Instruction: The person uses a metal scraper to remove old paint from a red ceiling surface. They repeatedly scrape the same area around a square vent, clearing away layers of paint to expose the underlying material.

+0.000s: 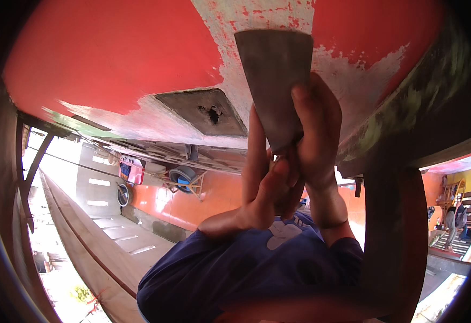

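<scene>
A wide-bladed scraper (276, 81) is raised in front of me, its dark flat blade pointing up at a red painted surface (122, 54). Low on its handle, my left hand (268, 188) is closed, with one finger stretched along the blade's left edge. My right hand (324, 132) grips it from the other side, the thumb pressed on the blade's face. Fingers hide most of the handle. Around the blade the red paint is worn off in pale grey patches (348, 72). I cannot tell whether the blade edge touches the surface.
Left of the blade, a dark square plate (206, 113) with a ragged hole is set in the surface. A thick dark beam (391, 231) stands close on my right. Beyond are basins (183, 177), an orange tiled area (222, 202), and a person (453, 226) standing far right.
</scene>
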`<action>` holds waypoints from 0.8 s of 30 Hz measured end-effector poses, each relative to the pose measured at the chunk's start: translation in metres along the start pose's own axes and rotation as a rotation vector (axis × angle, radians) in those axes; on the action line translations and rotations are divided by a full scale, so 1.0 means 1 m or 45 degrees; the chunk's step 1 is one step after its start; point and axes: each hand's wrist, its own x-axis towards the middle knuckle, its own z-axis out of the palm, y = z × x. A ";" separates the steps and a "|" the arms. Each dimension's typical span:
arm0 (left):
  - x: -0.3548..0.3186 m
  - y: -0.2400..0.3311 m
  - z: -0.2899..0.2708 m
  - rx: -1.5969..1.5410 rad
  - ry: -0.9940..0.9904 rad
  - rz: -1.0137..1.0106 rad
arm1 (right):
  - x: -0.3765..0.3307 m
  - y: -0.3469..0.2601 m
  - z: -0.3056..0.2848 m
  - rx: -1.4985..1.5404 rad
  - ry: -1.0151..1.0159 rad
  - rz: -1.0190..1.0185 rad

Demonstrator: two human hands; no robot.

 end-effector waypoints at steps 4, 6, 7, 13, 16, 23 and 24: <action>0.011 0.005 0.008 -0.073 0.049 0.078 | 0.008 -0.002 0.001 0.101 -0.073 -0.046; 0.018 0.009 0.007 -0.060 -0.009 0.125 | 0.012 -0.005 0.002 0.005 -0.048 -0.064; 0.021 0.011 0.007 -0.055 -0.034 0.140 | 0.013 -0.007 0.004 -0.062 -0.029 -0.016; 0.026 0.023 0.006 0.008 -0.034 0.061 | 0.018 -0.012 0.011 0.042 0.030 -0.151; 0.028 0.020 0.007 -0.006 0.004 0.104 | 0.019 -0.012 0.010 0.008 0.026 -0.012; 0.010 0.006 -0.006 0.015 -0.004 0.046 | 0.015 -0.006 0.006 0.015 -0.013 -0.117; 0.007 0.002 -0.005 -0.020 0.056 0.030 | 0.009 -0.004 0.007 -0.041 0.073 -0.042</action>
